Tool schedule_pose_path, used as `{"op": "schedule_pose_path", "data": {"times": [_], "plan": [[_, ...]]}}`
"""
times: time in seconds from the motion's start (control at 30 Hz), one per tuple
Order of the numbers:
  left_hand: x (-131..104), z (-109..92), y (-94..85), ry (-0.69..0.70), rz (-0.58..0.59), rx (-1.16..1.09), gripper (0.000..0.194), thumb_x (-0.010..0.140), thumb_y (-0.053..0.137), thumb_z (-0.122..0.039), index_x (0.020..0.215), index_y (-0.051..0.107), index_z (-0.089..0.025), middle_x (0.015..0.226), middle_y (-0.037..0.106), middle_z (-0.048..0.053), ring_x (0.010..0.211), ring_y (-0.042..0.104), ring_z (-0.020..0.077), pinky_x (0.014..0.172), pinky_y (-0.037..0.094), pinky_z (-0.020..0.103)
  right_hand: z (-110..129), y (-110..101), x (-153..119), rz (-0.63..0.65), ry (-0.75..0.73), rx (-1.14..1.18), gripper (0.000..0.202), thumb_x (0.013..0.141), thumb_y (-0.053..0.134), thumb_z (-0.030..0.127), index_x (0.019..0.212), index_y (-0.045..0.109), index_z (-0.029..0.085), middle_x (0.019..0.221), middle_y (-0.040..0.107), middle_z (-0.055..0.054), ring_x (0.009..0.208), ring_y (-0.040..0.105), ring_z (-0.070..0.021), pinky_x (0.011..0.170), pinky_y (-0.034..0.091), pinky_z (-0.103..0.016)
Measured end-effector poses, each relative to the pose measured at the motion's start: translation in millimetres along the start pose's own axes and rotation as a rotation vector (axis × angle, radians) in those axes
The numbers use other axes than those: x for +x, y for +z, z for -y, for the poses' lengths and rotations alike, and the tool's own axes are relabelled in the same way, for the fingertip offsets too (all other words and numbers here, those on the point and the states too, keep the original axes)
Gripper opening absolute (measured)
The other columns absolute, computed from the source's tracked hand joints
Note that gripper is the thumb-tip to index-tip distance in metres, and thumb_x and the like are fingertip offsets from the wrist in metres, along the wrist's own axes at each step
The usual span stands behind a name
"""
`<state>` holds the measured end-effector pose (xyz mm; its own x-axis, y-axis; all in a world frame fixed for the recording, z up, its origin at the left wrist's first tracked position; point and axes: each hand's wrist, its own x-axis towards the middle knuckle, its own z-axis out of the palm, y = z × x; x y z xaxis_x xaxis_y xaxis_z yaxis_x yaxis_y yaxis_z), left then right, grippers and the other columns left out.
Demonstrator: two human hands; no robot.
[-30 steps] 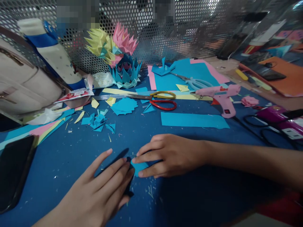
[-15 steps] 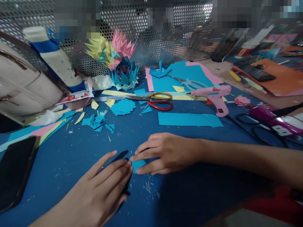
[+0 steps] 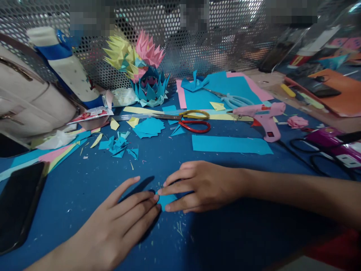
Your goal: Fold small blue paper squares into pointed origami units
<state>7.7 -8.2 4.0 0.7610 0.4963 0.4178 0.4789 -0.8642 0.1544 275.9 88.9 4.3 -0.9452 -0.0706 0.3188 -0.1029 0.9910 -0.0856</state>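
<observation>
A small piece of blue paper [image 3: 167,200] lies flat on the blue table, partly covered by fingers. From the left, my left hand [image 3: 121,214] reaches its fingertips to the paper's edge, fingers stretched and the index finger raised apart; its thumb is hidden. My right hand [image 3: 194,186] rests palm down over the paper's right side, fingers spread, fingertips on the sheet. Beyond the hands lies a blue paper strip [image 3: 231,145]. Folded blue paper pieces [image 3: 117,146] sit in a loose pile at the left.
Scissors [image 3: 188,117] and a pink glue gun [image 3: 262,113] lie farther back. A folded paper flower [image 3: 149,86] stands near a perforated metal screen [image 3: 220,41]. A phone [image 3: 21,207], a bag [image 3: 31,101] and a bottle [image 3: 66,67] are left; a purple power strip [image 3: 335,145] is right.
The view has shifted slightly. Both hands stay at the small blue paper, and the left thumb tip has gone out of sight beneath the hand.
</observation>
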Motion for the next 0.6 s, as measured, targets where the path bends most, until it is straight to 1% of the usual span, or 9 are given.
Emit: {"op": "schedule_pose_path", "data": {"times": [0.03,0.13,0.27,0.43,0.6], "plan": [[1,3,0.7,0.0,-0.01,-0.008,0.037,0.107,0.033,-0.013,0.113,0.069,-0.01,0.109,0.073,0.006,0.113,0.062,0.0187,0.122,0.021,0.047,0,0,0,-0.017,-0.001,0.003,0.027,0.102,0.049,0.032,0.122,0.067,0.025,0.135,0.062,-0.001,0.124,0.054,-0.0162,0.079,0.048,-0.031],[5,8,2.3,0.007,-0.024,-0.02,0.038,0.107,0.032,-0.013,0.111,0.069,-0.012,0.102,0.074,0.005,0.106,0.064,0.0165,0.12,0.025,0.046,0,1,-1,-0.05,-0.001,-0.005,0.025,0.102,0.05,0.029,0.119,0.068,0.024,0.132,0.064,-0.002,0.125,0.055,-0.0149,0.077,0.048,-0.029],[14,12,2.5,0.037,-0.043,-0.016,0.037,0.107,0.033,-0.013,0.105,0.07,-0.012,0.097,0.074,0.004,0.099,0.065,0.0153,0.119,0.027,0.045,0,1,0,-0.015,0.013,-0.012,0.025,0.103,0.05,0.029,0.12,0.067,0.025,0.131,0.065,0.0,0.124,0.056,-0.0139,0.076,0.047,-0.027],[19,16,2.8,0.031,-0.076,-0.037,0.039,0.108,0.031,-0.014,0.098,0.069,-0.015,0.093,0.074,0.001,0.097,0.065,0.0148,0.117,0.027,0.046,1,-1,2,-0.008,0.021,-0.009,0.024,0.102,0.05,0.029,0.119,0.067,0.026,0.129,0.066,0.001,0.123,0.057,-0.0137,0.077,0.046,-0.028],[21,19,0.5,0.07,-0.044,-0.047,0.039,0.108,0.031,-0.014,0.097,0.068,-0.015,0.094,0.074,0.001,0.096,0.064,0.0146,0.116,0.028,0.047,2,-2,2,-0.008,0.015,-0.008,0.024,0.102,0.05,0.028,0.118,0.068,0.025,0.128,0.067,0.0,0.122,0.057,-0.0126,0.078,0.045,-0.027]]}}
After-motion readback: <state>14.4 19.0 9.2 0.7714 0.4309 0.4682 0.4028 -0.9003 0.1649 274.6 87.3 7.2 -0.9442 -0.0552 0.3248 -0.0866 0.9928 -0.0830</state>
